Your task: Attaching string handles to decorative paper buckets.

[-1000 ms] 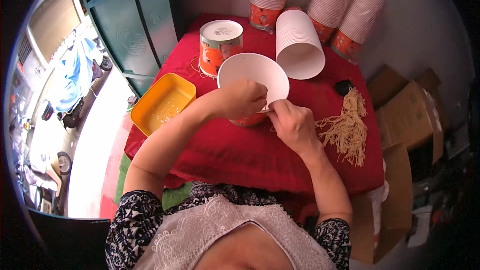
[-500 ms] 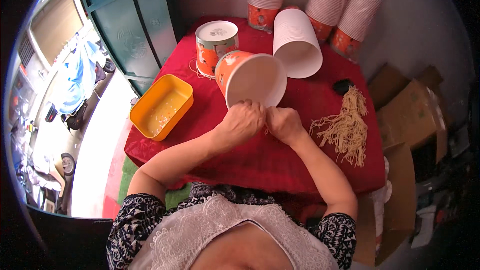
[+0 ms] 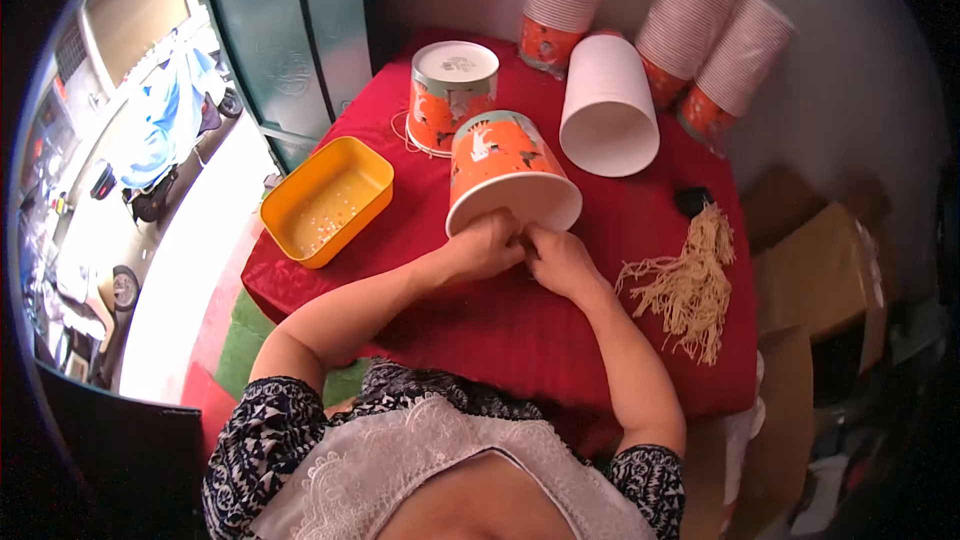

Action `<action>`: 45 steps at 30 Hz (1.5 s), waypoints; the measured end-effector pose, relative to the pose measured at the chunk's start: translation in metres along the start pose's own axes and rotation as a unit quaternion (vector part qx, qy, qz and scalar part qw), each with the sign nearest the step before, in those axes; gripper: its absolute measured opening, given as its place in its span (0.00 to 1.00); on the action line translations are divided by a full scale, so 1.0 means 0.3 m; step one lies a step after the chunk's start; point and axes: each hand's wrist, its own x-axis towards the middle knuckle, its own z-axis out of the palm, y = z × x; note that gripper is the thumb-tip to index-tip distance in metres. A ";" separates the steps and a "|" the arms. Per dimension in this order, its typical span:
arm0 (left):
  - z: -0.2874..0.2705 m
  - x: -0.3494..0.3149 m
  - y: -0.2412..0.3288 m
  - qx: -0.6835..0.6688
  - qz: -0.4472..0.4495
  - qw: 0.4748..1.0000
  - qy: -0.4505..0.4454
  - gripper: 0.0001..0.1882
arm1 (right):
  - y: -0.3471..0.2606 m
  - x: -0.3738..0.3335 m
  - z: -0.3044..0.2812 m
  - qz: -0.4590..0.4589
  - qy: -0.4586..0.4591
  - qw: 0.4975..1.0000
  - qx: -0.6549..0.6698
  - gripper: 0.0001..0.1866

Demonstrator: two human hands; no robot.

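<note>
An orange paper bucket [image 3: 505, 155] with printed figures and a white rim lies tilted on the table, its mouth toward me. My left hand [image 3: 485, 243] is closed over the near rim, with fingertips reaching into the mouth. Close beside it, my right hand [image 3: 560, 258] has its fingers pinched together at the same rim; what is between them is hidden. Behind the bucket, a second orange bucket [image 3: 453, 100] stands upside down with a thin string loop at its left side.
A yellow tub [image 3: 345, 210] with small pale bits stands at left. A bundle of beige strings [image 3: 695, 285] lies at right by a black object [image 3: 692, 202]. A white bucket [image 3: 610, 105] lies behind, before stacked buckets [image 3: 690, 15]. Cardboard boxes [image 3: 815, 265] are beyond the table's right edge.
The bucket has tipped so that more of its printed side and less of its inside shows. My left fingers now reach into its mouth. The whole view has shifted slightly.
</note>
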 end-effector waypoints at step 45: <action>0.032 0.028 0.003 -0.140 -0.077 0.987 0.008 0.09 | -0.113 -0.087 -0.125 0.028 0.044 0.873 0.485 0.09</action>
